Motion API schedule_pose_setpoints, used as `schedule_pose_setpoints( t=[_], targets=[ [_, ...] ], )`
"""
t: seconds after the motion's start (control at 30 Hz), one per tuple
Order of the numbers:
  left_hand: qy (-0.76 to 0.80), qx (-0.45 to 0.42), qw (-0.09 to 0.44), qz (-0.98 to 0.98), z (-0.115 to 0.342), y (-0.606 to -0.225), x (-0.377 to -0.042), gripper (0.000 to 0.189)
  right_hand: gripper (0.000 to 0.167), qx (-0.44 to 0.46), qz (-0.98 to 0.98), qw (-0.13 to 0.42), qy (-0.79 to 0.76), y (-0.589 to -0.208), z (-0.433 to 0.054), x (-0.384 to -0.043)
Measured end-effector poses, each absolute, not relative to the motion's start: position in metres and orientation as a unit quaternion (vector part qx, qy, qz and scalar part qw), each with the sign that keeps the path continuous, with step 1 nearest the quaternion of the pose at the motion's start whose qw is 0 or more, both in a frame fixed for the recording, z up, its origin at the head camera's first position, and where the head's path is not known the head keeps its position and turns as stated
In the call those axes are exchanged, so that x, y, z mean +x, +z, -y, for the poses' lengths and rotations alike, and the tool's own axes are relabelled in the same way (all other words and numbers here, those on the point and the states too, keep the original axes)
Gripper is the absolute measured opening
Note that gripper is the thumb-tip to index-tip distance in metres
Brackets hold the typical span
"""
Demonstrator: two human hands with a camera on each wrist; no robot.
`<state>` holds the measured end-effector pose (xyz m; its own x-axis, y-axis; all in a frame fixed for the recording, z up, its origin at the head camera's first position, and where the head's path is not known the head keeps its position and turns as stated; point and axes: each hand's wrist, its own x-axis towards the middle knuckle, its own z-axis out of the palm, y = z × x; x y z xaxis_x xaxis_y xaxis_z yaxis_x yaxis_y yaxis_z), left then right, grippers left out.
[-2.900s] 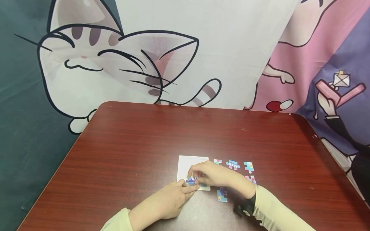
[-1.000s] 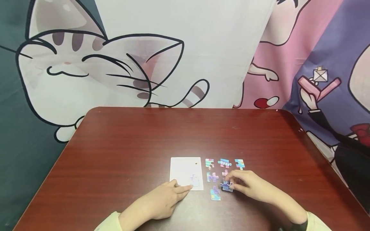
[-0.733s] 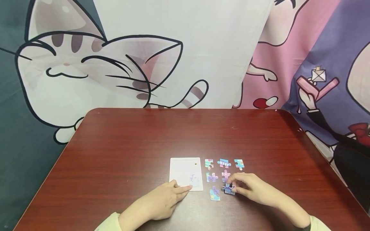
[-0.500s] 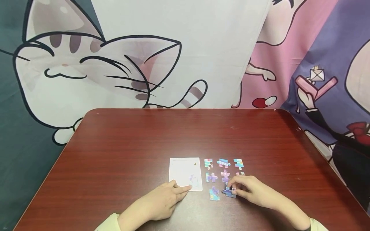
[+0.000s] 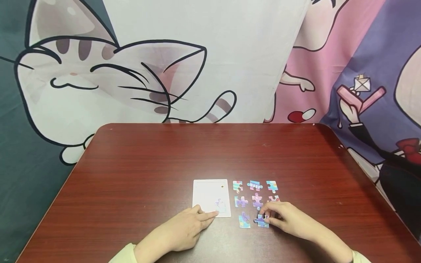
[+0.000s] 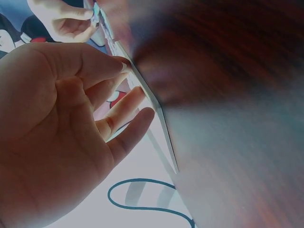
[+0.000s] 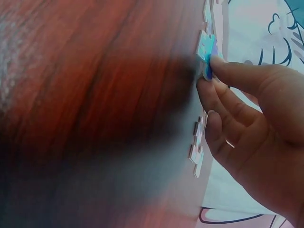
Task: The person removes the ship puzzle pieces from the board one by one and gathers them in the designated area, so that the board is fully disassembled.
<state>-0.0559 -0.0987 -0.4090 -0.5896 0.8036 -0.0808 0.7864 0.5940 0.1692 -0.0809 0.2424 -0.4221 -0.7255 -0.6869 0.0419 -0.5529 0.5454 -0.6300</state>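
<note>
In the head view my right hand [image 5: 294, 221] pinches a blue jigsaw piece [image 5: 262, 221] between thumb and fingers, down among the loose pieces. The right wrist view shows the thumb on the edge of that blue jigsaw piece [image 7: 206, 46]. My left hand [image 5: 184, 229] rests with extended fingers on the front edge of a white puzzle board [image 5: 208, 193]. Seen from the left wrist, the left fingers [image 6: 124, 121] lie along the board's rim. A faint purple-blue printed patch shows on the board's lower right.
Several colourful jigsaw pieces lie in rows right of the board, including a blue-purple one [image 5: 244, 221], a pink one [image 5: 257, 199] and a blue striped one [image 5: 254, 185]. The brown table [image 5: 164, 157] meets a cartoon cloth backdrop [image 5: 250, 54] behind.
My right hand has gone from over the board to the loose pieces on the right, bringing the blue jigsaw piece, then shifted slightly nearer. My left hand stays at the board's front edge.
</note>
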Motion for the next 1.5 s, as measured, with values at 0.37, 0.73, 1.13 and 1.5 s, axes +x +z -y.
schedule_pose_setpoints(
  t=[0.37, 0.73, 1.13, 1.5],
  targets=[
    [0.069, 0.439, 0.095, -0.891, 0.0988, -0.4086, -0.0568, 0.049, 0.02, -0.381, -0.866, 0.058, -0.318, -0.429, -0.2447, -0.0798],
    [0.073, 0.438, 0.092, -0.891, 0.0991, -0.4103, -0.0559, 0.048, 0.027, -0.394, -0.874, 0.045, -0.282, -0.4283, -0.2429, -0.0817],
    [0.078, 0.431, 0.102, -0.893, 0.0996, -0.4109, -0.0549, 0.048, 0.022, -0.391, -0.87, 0.083, -0.288, -0.427, -0.2431, -0.0834],
    [0.075, 0.432, 0.103, -0.893, 0.1001, -0.41, -0.0548, 0.048, 0.023, -0.417, -0.854, 0.041, -0.308, -0.4216, -0.2454, -0.0879]
  ],
)
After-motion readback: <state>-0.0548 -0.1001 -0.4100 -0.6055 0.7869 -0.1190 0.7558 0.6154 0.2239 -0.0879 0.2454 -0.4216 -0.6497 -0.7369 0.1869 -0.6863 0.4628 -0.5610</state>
